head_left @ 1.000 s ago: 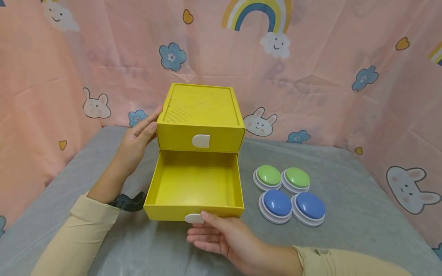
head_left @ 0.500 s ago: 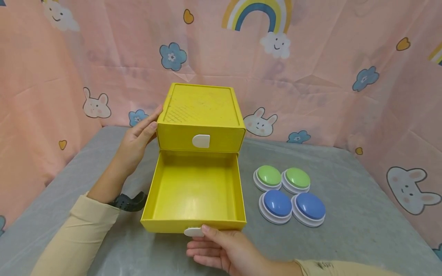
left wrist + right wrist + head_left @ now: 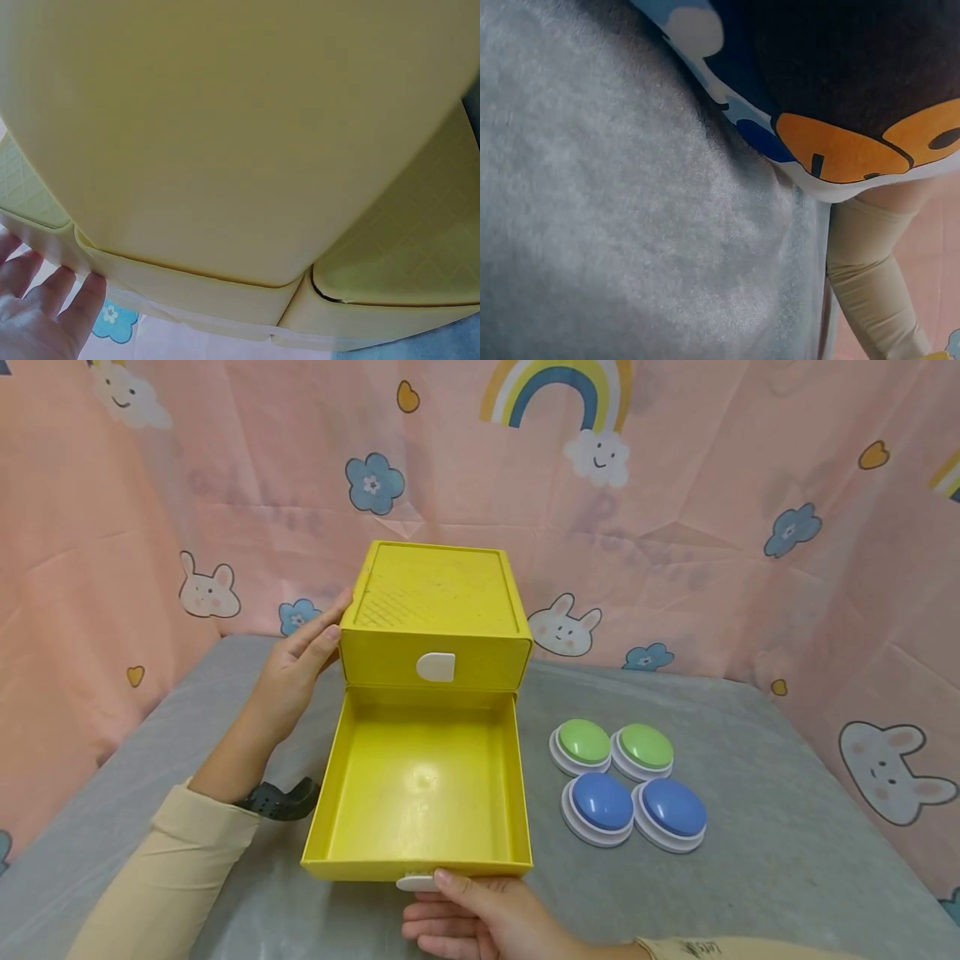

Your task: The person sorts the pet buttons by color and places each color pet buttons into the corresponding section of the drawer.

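A yellow two-drawer box (image 3: 442,589) stands at the middle of the table. Its upper drawer, with a white tab, is closed, while the lower drawer (image 3: 420,777) is pulled far out and has nothing inside. My left hand (image 3: 288,672) rests with extended fingers against the box's left side; the left wrist view shows fingertips (image 3: 94,289) along the yellow wall. At the front of the lower drawer, my right hand (image 3: 487,914) holds the white drawer handle (image 3: 416,883), thumb on top and the other fingers below. The right wrist view does not show that hand.
Two green-topped (image 3: 585,742) and two blue-topped round push buttons (image 3: 602,802) on white bases sit right of the box. A grey cloth (image 3: 750,827) covers the table. Behind it hangs a pink printed curtain (image 3: 675,527).
The lower drawer has slid further out toward me, with my right hand moving along on its handle. My left hand has stayed against the side of the box.
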`<act>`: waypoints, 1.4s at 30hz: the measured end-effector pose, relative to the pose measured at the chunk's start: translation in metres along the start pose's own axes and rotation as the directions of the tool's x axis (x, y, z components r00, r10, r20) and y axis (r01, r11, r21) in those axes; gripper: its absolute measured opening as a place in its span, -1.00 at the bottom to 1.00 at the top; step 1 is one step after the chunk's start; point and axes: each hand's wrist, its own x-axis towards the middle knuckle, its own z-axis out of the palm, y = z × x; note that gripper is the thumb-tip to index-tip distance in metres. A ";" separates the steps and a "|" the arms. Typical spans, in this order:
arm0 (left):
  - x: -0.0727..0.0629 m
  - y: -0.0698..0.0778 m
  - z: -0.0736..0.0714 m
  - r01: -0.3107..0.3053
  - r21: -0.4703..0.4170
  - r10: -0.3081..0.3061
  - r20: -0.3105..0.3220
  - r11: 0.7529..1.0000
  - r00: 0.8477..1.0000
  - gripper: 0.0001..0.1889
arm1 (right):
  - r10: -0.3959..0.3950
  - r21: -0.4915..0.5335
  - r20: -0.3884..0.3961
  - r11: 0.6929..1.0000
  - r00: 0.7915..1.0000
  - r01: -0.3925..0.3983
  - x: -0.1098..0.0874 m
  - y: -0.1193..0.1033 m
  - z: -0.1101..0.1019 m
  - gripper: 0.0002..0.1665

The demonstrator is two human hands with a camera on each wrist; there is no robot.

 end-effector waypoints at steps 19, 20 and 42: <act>-0.001 0.000 0.000 0.003 -0.010 -0.003 0.004 1.000 1.000 -0.44 | -0.023 -0.011 0.035 1.000 0.999 0.023 0.003 0.005 -0.005 -0.31; -0.001 -0.001 0.000 0.003 -0.009 -0.003 0.002 1.000 1.000 -0.44 | -0.020 -0.022 0.029 1.000 0.999 0.021 0.003 0.004 -0.006 -0.31; -0.001 0.002 0.002 0.008 -0.015 -0.008 -0.006 1.000 1.000 -0.46 | -0.384 -0.152 0.171 0.899 0.907 0.410 -0.063 -0.048 -0.045 -0.56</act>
